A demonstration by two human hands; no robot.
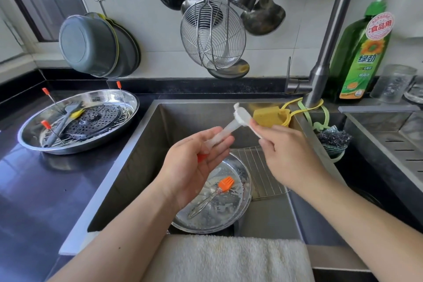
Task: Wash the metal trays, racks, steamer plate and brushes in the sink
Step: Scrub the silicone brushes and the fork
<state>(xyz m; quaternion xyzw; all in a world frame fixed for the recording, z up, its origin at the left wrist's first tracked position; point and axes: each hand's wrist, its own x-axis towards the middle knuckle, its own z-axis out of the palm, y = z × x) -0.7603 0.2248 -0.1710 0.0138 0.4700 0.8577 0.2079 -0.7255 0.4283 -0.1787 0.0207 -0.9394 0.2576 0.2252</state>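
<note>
On the dark desk (34, 190) at far left, a round metal tray (77, 121) is holding a black perforated steamer plate (98, 121), a wire rack with orange-capped legs (45, 90) and a grey brush with yellow bristles (66, 119). Behind it, grey pans (91, 46) are hanging on the tiled wall.

The left hand (194, 167) is lying palm up over the sink (142, 167), fingers relaxed, cradling the handle of a white translucent brush (226, 127); a patch of orange is showing beside the palm, and what it belongs to cannot be told. Below, a second round tray (229, 210), wet and flecked with suds, is lying in the basin and carrying an orange silicone brush (225, 184) with a clear handle. A wire cooling rack (263, 174) is leaning partly under that tray's right edge.

The right hand (288, 155) is pinching the white brush head between fingertips, the two hands being joined only through the brush. A skimmer (212, 34) and ladles are hanging above.

At right, a yellow sponge (267, 117) is sitting at the sink's rim beside the tap (325, 57). A green detergent bottle (364, 57) is bearing a red seal reading "食品用" and the name "绿劲". A white towel (229, 258) is draping the sink's front edge.
</note>
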